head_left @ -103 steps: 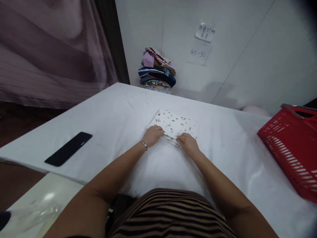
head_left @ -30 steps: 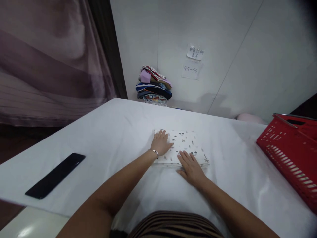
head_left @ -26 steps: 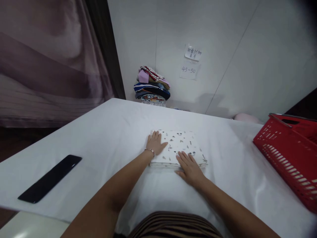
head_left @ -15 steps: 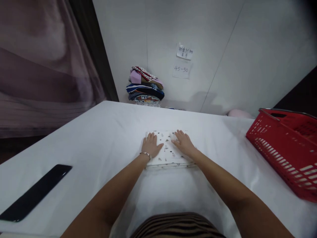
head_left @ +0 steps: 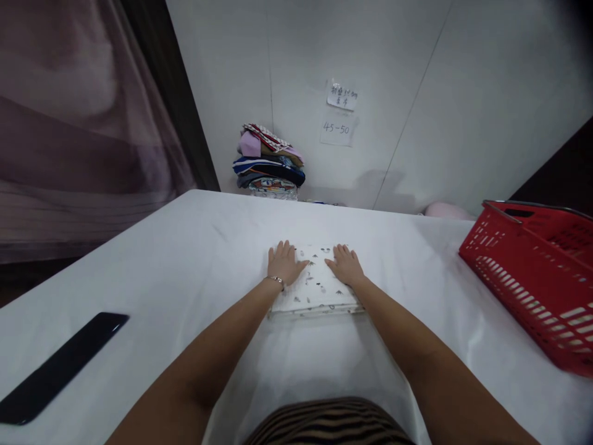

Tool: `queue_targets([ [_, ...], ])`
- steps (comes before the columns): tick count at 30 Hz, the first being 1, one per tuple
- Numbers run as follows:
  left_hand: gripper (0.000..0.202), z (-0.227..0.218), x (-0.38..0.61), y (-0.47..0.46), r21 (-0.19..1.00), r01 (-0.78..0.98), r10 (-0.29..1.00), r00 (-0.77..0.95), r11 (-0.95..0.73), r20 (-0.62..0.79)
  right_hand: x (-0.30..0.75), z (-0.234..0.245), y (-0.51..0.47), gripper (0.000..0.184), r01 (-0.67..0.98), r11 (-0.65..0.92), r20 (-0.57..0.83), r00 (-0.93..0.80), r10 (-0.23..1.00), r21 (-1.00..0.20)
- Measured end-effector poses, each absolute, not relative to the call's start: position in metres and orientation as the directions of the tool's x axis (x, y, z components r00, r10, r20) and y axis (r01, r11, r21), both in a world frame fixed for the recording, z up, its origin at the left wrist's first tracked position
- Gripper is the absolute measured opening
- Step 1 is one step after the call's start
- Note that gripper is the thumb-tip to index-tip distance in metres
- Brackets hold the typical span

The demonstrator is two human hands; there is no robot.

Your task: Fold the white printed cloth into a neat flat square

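Note:
A white cloth with small printed motifs (head_left: pixel 319 287) lies folded into a flat, layered rectangle on the white-covered table. My left hand (head_left: pixel 284 264) rests flat on its left part, fingers spread and thumb pointing inward; a bracelet circles that wrist. On the cloth's right part lies my right hand (head_left: pixel 345 266), palm down with fingers stretched out. Between the two thumbs the printed fabric shows. Neither hand grips anything.
A red plastic basket (head_left: pixel 532 278) stands at the table's right. A long black flat object (head_left: pixel 65 364) lies at the left. Behind the far edge rises a stack of folded fabrics (head_left: pixel 269 161). Handwritten paper signs (head_left: pixel 337 130) hang on the wall.
My left hand has slid slightly right and away from me over the cloth. My right hand has shifted a little, staying flat. The view has moved slightly.

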State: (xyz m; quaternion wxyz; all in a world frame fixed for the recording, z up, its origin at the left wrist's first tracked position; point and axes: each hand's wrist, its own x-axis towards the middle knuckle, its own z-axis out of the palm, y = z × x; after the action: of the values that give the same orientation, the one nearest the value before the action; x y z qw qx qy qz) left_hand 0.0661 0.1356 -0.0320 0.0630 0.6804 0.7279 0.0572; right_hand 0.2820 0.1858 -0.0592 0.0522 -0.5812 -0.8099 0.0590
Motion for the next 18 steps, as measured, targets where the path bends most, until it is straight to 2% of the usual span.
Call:
queue_targets([
  [5,0.081,-0.045,0.056,0.148,0.204,0.971,0.991,-0.11,0.124,-0.076,0.283,-0.061,0.186,0.069,0.929,0.335,0.028,-0.335,0.942,-0.158],
  [9,0.083,-0.051,0.053,0.149,0.199,0.972,0.991,-0.112,0.124,-0.072,0.284,-0.06,0.185,0.069,0.93,0.333,0.021,-0.334,0.942,-0.156],
  [15,0.082,-0.049,0.058,0.148,0.182,0.975,0.991,-0.113,0.124,-0.067,0.271,-0.041,0.185,0.07,0.943,0.284,-0.076,-0.3,0.951,-0.17],
  [18,0.082,-0.048,0.059,0.147,0.172,0.976,0.991,-0.123,0.131,-0.06,0.244,-0.029,0.184,0.07,0.911,0.355,-0.053,-0.373,0.926,-0.209],
])
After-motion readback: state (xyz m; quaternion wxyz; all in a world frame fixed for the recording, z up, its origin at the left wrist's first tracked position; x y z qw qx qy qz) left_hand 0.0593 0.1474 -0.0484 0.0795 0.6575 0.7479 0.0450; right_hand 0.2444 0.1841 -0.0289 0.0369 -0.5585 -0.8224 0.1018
